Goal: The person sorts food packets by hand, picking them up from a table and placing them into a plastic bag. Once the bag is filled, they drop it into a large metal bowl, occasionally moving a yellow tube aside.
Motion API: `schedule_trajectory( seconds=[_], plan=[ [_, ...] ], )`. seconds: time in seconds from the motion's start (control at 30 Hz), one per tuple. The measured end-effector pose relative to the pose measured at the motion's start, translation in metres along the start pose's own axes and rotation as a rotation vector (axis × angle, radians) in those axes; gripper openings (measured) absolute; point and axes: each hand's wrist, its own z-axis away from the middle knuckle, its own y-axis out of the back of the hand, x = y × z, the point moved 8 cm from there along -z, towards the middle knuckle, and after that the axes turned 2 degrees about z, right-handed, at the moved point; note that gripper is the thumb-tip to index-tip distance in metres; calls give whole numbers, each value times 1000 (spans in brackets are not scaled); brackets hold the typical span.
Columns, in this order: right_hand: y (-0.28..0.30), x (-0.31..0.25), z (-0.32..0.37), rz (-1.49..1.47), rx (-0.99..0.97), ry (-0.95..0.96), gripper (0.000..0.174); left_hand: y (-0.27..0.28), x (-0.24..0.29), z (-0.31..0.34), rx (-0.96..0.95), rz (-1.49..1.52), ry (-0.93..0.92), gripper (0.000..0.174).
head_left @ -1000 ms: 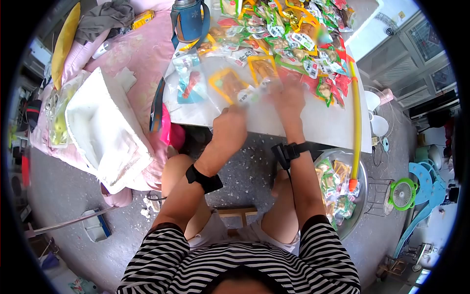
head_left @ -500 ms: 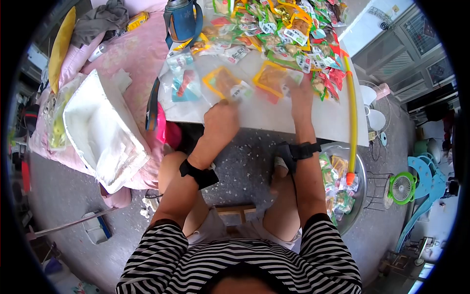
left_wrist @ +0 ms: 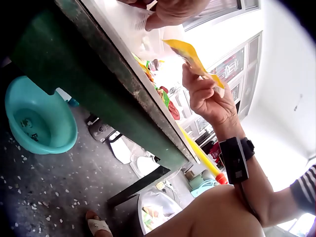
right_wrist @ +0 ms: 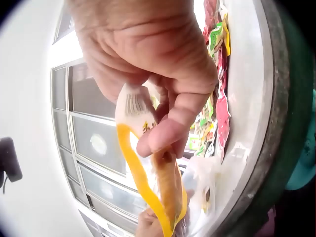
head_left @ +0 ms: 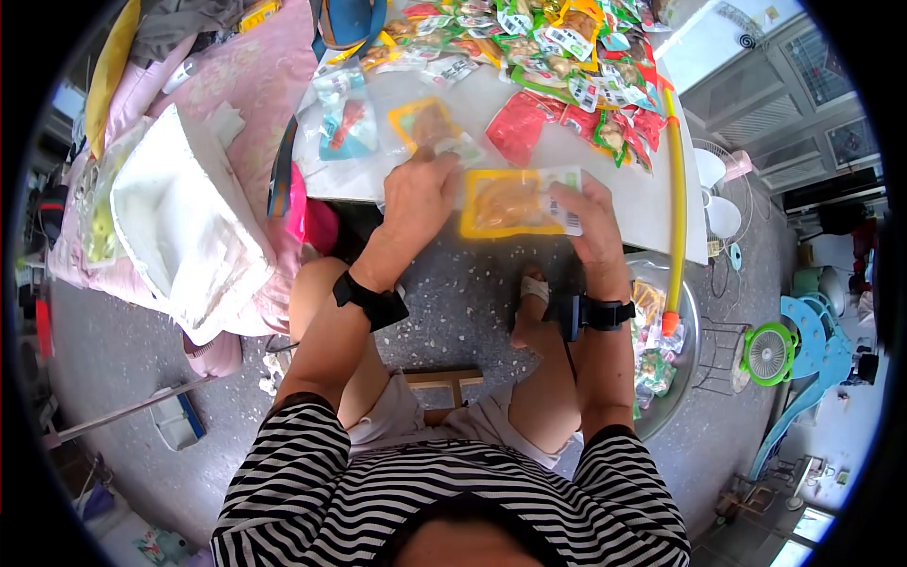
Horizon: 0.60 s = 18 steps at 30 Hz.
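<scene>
Drawn back since the earlier frame, from over the red packet (head_left: 515, 132) to the near edge of the counter (head_left: 657, 208): yellow packet (head_left: 501, 203), held up, white end pinched between thumb and fingers of the right hand (head_left: 595, 222). Low beside the leg, a basin (head_left: 689, 364) with packets already inside. Near the counter's edge, the left hand (head_left: 422, 194), fingers bunched by a second yellow packet (head_left: 419, 123); cannot tell if gripping. Beyond, seemingly left to handle, a large pile (head_left: 543, 61), far outnumbering those visible in the basin.
</scene>
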Motion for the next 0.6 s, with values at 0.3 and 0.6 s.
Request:
schedule_trajectory(
  seconds=[0.3, 0.6],
  plan=[
    [-47, 53, -18, -104, 241, 126, 22, 0, 19, -1, 19, 16, -34, 21],
    [-57, 41, -26, 645, 75, -106, 15, 1, 11, -1, 30, -95, -39, 25]
  ],
)
